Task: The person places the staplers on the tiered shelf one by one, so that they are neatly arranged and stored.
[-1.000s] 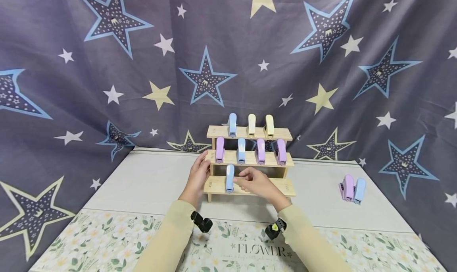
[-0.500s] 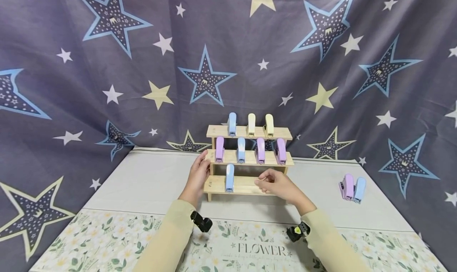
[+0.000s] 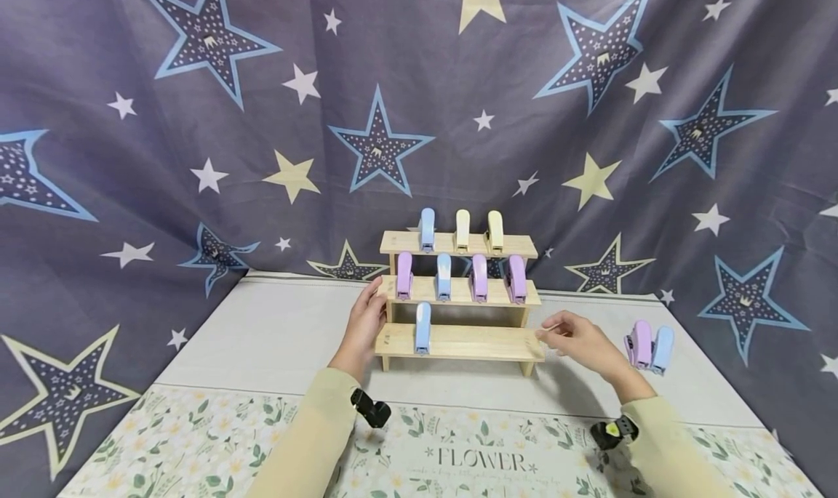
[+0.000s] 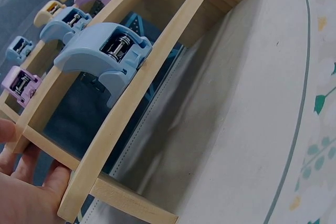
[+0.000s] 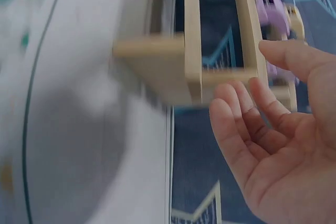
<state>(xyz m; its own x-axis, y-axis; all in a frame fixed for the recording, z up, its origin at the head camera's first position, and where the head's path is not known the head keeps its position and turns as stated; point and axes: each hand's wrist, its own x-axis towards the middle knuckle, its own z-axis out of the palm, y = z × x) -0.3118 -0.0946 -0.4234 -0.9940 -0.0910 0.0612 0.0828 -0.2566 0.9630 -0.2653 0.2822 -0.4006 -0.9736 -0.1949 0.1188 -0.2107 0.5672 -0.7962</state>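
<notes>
A three-tier wooden display rack (image 3: 481, 345) stands at mid-table, bearing small staplers. My left hand (image 3: 364, 323) holds the rack's left end, the fingers (image 4: 55, 179) against the side strut. One blue stapler (image 3: 423, 328) stands alone near the left of the bottom shelf. My right hand (image 3: 583, 342) holds nothing; its fingertips (image 5: 223, 108) are loosely bent, right at the bottom shelf's right end. On the middle shelf are a blue stapler (image 3: 443, 277) and several purple ones, including a purple stapler (image 3: 479, 278). The top shelf carries a blue stapler (image 3: 428, 229) and two yellow staplers (image 3: 462, 230).
Right of the rack, a purple stapler (image 3: 641, 344) and a blue stapler (image 3: 663, 350) stand side by side on the table (image 3: 262, 338). A floral cloth (image 3: 196, 440) covers the front edge. Behind everything hangs a dark star-patterned curtain (image 3: 484, 163).
My right hand has moved right, from beside the bottom-shelf blue stapler to the shelf's right end. My left hand and the staplers have stayed where they were.
</notes>
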